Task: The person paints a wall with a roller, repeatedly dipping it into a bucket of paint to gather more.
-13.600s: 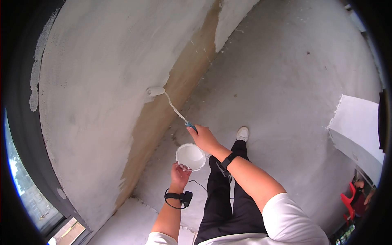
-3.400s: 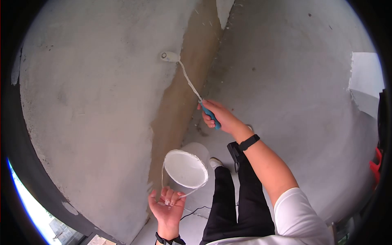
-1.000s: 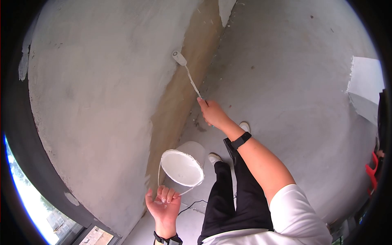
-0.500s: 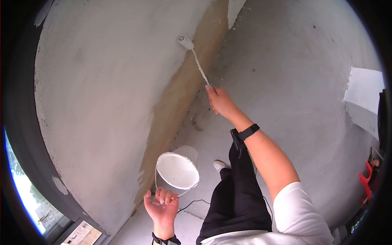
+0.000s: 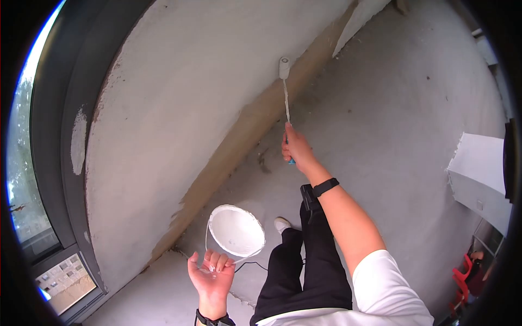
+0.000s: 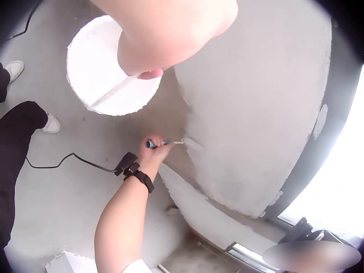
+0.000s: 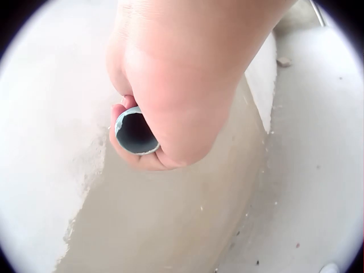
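In the head view my right hand [image 5: 299, 148] grips the blue handle of a paint roller [image 5: 284, 68]. Its white sleeve lies against the wall at the upper edge of a bare brown strip [image 5: 247, 120]. The right wrist view shows the handle's hollow end [image 7: 121, 124] inside the curled fingers. My left hand [image 5: 213, 277], palm up with white smears on it, holds a white bucket [image 5: 227, 220] by its thin handle hooked over the fingers. The bucket hangs tilted, its inside coated white. From the left wrist view, the roller's far end [image 6: 194, 144] also shows on the wall.
A whitish wall [image 5: 163, 119] meets the grey floor [image 5: 380, 163] along the brown strip. A dark window frame [image 5: 60, 136] stands at the left. A white boxy block [image 5: 478, 174] and a red chair [image 5: 462, 271] are at the right. A black cable [image 5: 253, 264] runs near the legs.
The roller has moved farther along the brown strip's upper edge, its sleeve now turned more upright in view. The head view has swung round, showing more window. Both hands keep their holds.
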`<state>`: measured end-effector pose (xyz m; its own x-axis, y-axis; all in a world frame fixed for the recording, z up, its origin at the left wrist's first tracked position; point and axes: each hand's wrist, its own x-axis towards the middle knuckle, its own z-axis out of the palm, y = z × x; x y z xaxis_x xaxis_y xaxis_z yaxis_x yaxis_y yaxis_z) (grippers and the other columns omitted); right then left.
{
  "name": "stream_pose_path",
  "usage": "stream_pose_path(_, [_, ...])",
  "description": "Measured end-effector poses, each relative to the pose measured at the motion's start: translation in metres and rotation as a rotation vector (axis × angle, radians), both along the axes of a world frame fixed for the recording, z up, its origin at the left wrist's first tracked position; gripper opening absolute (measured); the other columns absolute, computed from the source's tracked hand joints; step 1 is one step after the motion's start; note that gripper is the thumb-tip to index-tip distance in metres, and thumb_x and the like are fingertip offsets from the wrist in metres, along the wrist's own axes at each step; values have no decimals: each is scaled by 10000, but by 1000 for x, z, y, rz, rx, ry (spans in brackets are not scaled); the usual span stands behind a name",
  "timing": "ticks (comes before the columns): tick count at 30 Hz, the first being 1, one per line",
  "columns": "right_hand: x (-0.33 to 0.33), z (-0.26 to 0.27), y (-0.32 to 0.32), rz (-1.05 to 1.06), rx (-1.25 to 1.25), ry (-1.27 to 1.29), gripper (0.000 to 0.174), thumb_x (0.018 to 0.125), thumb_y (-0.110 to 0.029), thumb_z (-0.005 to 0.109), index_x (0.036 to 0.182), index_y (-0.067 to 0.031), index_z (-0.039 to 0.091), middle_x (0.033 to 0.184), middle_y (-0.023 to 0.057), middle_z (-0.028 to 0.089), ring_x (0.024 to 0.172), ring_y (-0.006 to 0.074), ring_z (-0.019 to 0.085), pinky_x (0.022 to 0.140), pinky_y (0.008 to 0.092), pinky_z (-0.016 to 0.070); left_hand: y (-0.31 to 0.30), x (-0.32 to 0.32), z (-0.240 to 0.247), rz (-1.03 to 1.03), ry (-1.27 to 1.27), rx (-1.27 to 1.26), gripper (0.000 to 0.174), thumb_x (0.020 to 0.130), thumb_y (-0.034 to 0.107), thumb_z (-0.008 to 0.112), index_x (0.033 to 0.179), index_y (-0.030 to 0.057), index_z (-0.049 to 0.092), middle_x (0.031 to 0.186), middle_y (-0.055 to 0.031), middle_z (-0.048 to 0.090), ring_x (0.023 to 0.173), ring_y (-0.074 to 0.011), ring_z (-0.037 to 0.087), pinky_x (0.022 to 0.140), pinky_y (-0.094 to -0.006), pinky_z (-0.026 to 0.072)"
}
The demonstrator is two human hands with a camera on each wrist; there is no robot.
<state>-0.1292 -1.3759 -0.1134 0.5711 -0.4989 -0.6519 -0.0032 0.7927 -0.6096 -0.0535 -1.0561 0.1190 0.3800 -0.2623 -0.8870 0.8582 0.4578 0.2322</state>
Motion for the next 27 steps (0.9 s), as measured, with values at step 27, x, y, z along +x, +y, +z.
stream_pose_path(27, [-173, 204, 138, 532, -597, 384, 310, 1086, -283, 564, 842, -116, 470, 611, -25, 449, 490, 109, 449, 466, 316, 427, 207, 4, 54, -361, -302, -307, 271, 990, 345, 441, 805, 147, 448, 635, 27, 366, 612, -144, 387, 702, -340, 376])
